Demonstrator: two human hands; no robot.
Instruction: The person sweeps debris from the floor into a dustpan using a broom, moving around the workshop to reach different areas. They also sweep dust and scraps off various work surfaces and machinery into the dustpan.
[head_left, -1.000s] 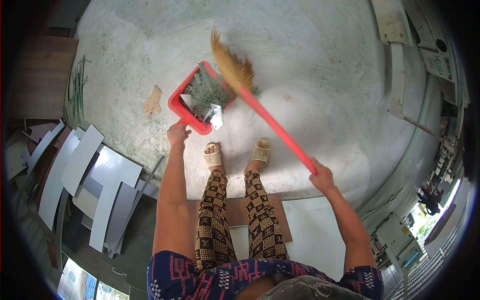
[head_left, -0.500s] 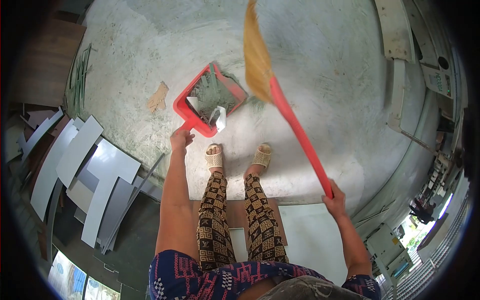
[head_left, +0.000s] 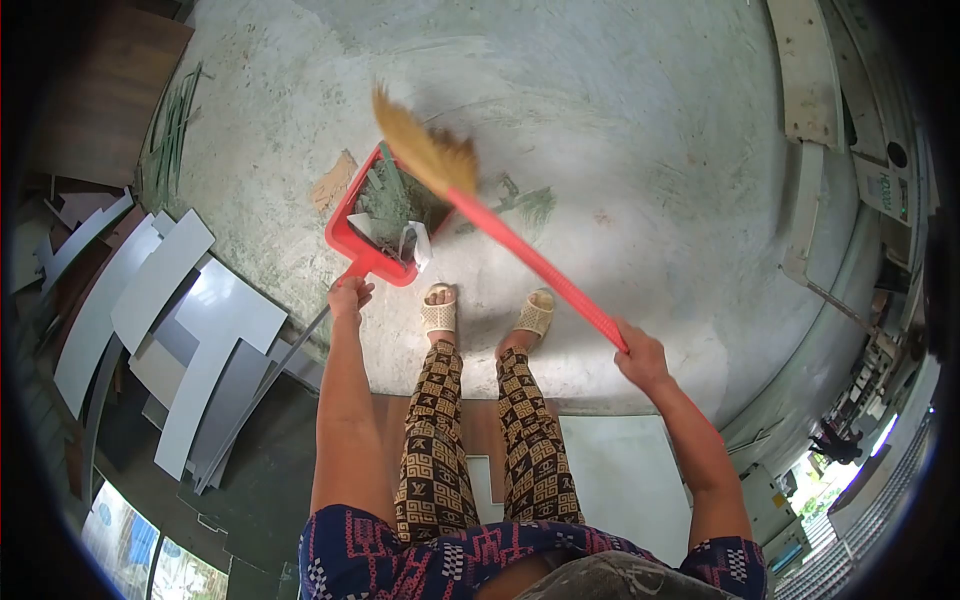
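Change: the broom has swung down from near upright, and its bristles now sweep over the dustpan's mouth.
Broom: long red-handled straw broom [head_left: 520, 250], long axis running diagonally, bristle head pointing up-left, handle end low right.
Dustpan: red plastic dustpan [head_left: 352, 235] on the concrete floor [head_left: 650, 150], heaped with grey dust and scraps, mouth facing up-right.
Right hand [head_left: 640, 352]: fingers wrapped tight round the handle end.
Left hand [head_left: 347, 297]: fist closed on the dustpan's handle.
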